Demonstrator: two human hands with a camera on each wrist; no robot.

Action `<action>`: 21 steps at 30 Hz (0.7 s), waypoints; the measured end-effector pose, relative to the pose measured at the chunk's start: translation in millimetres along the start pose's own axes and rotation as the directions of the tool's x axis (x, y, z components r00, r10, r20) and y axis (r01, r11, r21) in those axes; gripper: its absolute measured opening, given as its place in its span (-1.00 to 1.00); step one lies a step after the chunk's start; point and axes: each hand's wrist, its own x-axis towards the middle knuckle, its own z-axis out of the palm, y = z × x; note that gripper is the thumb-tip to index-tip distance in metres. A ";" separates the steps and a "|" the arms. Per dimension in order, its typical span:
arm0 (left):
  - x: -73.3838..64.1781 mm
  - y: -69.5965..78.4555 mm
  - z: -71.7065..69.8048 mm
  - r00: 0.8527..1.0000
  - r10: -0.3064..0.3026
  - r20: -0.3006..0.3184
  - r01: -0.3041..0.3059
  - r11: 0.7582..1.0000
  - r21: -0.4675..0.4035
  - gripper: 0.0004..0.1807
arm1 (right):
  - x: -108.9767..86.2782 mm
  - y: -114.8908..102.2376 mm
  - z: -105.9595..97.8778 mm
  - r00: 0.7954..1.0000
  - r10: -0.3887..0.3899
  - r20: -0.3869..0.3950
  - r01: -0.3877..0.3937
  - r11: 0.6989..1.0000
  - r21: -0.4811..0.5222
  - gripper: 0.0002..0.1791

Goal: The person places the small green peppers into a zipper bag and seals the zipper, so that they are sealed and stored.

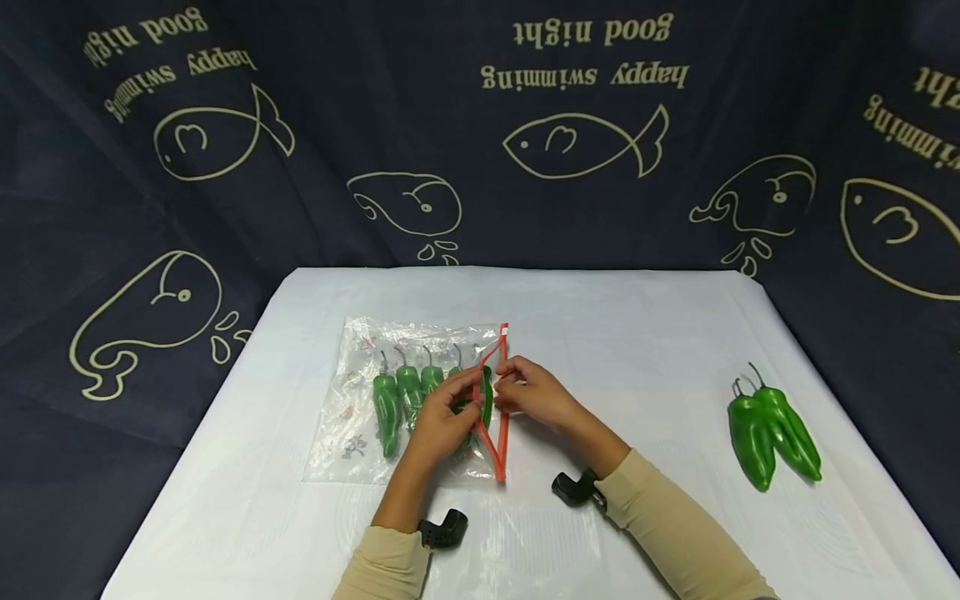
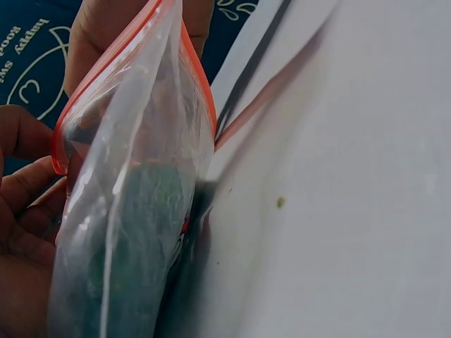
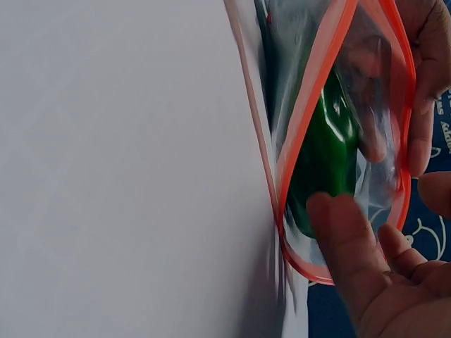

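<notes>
A clear zip bag (image 1: pixel 330 446) with a red zip rim (image 1: pixel 503 446) lies on its side, its mouth facing right and spread apart. Several green peppers (image 1: pixel 386 408) lie in a row inside. One more green pepper (image 3: pixel 330 144) is just within the mouth. My left hand (image 1: pixel 442 421) pinches the raised lip of the bag, thumb and fingers on the rim. At the mouth, my right hand (image 1: pixel 536 396) has its fingers extended toward the end of that pepper; in the right wrist view a fingertip overlaps it, and contact is unclear.
Two green peppers (image 1: pixel 772 433) lie side by side at the right of the white table (image 1: pixel 637 333). Dark cloth (image 1: pixel 480 225) printed with fish and whales hangs behind it. Black wrist cameras (image 1: pixel 444 530) sit at both cuffs.
</notes>
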 end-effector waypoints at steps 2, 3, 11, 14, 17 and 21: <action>0.1 -0.9 0.1 1.000 -0.004 -0.004 0.004 1.000 -0.010 -0.55 | -2.0 -0.6 -3.1 1.000 -0.024 0.005 0.024 0.999 -0.045 -0.62; 0.1 -1.5 0.4 1.000 -0.005 -0.009 0.005 1.000 -0.014 -0.54 | -3.1 -0.9 -5.3 0.999 -0.038 0.009 0.038 0.997 -0.071 -0.61; 0.8 -4.9 1.2 1.000 -0.011 -0.014 0.011 0.999 -0.043 -0.55 | -20.5 0.8 -35.0 0.993 -0.119 0.002 0.116 0.958 -0.262 -0.66; 0.3 -5.3 1.4 1.000 -0.016 -0.019 0.015 0.999 -0.040 -0.54 | -31.4 1.7 -51.6 0.990 -0.137 -0.033 0.121 0.945 -0.302 -0.66; -0.2 -4.8 1.4 1.000 -0.013 -0.025 0.013 1.000 -0.027 -0.54 | -43.3 0.6 -69.7 0.986 -0.154 -0.068 0.122 0.932 -0.340 -0.66; -0.3 -4.3 0.9 0.999 -0.008 -0.032 0.007 1.000 -0.014 -0.54 | -57.7 -4.3 -93.2 0.981 -0.157 -0.113 0.097 0.904 -0.416 -0.65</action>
